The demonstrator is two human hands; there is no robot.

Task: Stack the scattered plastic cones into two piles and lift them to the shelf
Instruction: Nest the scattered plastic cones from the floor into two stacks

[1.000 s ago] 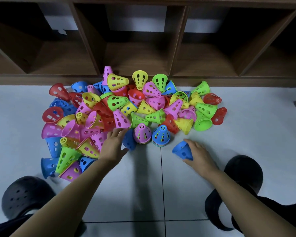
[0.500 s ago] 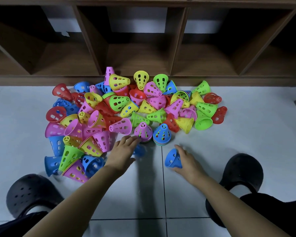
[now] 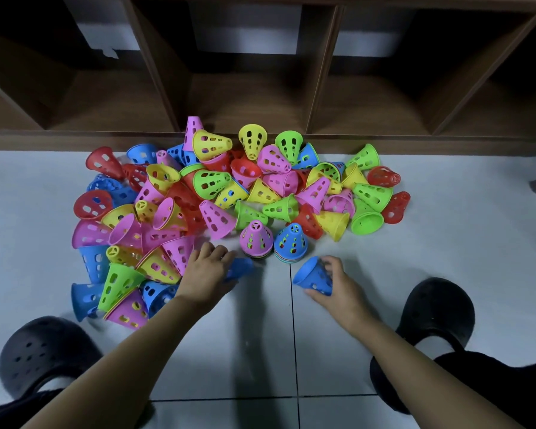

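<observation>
— What did each hand have?
— The right hand [image 3: 338,287] clutched a blue cone [image 3: 312,276] near the two stacks; the left hand [image 3: 205,274] gripped another blue cone [image 3: 240,269] beside the heap [image 3: 229,193] on the floor.

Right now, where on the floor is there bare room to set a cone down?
Bare tile lies between the left hand and right hand, below the two upright stacks, and right of the green cone. The loose cone heap left of the stacks is crowded.
</observation>
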